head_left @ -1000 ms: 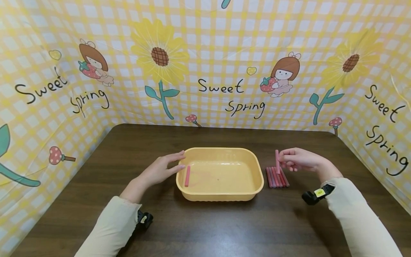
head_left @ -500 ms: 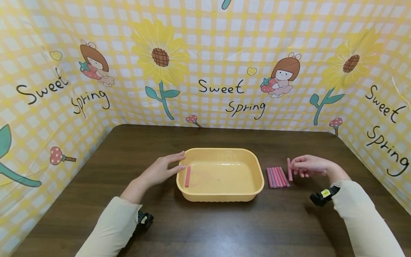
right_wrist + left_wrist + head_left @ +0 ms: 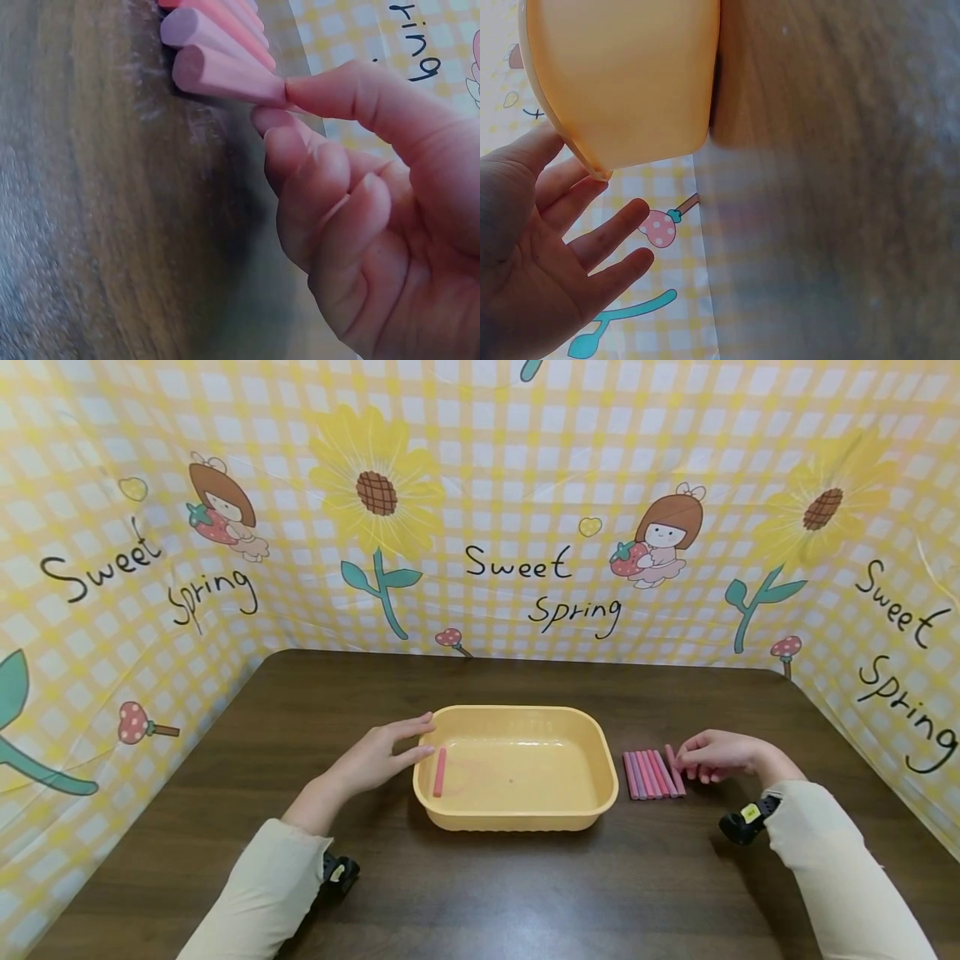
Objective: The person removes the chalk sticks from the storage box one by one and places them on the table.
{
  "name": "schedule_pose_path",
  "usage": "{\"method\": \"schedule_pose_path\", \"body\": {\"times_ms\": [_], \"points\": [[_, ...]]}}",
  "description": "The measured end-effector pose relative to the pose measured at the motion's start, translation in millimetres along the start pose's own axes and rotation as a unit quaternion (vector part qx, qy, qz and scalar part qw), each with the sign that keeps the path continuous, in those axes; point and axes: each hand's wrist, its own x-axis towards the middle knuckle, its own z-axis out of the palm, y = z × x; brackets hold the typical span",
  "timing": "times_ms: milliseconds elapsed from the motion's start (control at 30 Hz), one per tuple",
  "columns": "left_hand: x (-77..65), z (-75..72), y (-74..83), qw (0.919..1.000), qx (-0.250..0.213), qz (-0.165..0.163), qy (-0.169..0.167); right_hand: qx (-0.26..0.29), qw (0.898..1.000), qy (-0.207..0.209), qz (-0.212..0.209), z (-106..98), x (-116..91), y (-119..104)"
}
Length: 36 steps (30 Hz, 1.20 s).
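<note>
My right hand (image 3: 716, 756) pinches a pink chalk stick (image 3: 675, 771) between thumb and forefinger, at the right end of a row of several pink and lilac chalk sticks (image 3: 647, 775). In the right wrist view the pinched chalk stick (image 3: 217, 75) lies low beside a lilac one (image 3: 191, 30), its near end close to that neighbour. At the left end of a yellow tray (image 3: 517, 820), my left hand (image 3: 378, 752) touches the rim with fairly straight, spread fingers. One pinkish-red chalk stick (image 3: 439, 772) lies inside the tray, near its left wall.
All of this stands on a dark wooden table (image 3: 480, 893). Yellow checked cloth (image 3: 517, 468) with printed flowers and words walls the table at the back and both sides. A black wrist camera (image 3: 742, 822) hangs below the right wrist.
My right hand has carried the pink chalk stick from above the row to the right, then lowered it at the row's right end. The left hand and tray stay in place.
</note>
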Motion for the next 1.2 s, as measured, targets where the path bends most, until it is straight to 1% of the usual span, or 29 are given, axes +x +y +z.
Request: {"method": "schedule_pose_path", "body": {"times_ms": [433,567,633,733,800,933,1200], "points": [[-0.4,-0.4,0.9,1.0,-0.005,-0.002,0.001,-0.018,1.0,0.017,0.014,2,1,-4],[0.0,-0.3,0.6,1.0,-0.006,-0.003,0.0,-0.018,0.999,0.03,0.013,0,0,-7],[0.0,-0.3,0.6,1.0,-0.007,-0.003,-0.001,-0.023,0.999,0.034,0.006,-1,1,-11],[-0.3,-0.6,0.6,1.0,-0.006,-0.003,-0.002,-0.04,0.998,0.04,-0.008,-1,1,-23],[-0.5,-0.8,0.7,1.0,-0.005,-0.002,0.0,-0.052,0.998,0.042,-0.018,1,2,-35],[-0.5,-0.5,0.5,1.0,-0.004,0.001,0.003,-0.053,0.997,0.044,-0.031,6,3,-60],[-0.2,0.1,-0.8,1.0,-0.004,0.001,0.002,-0.059,0.994,0.043,-0.08,20,10,-105]]}}
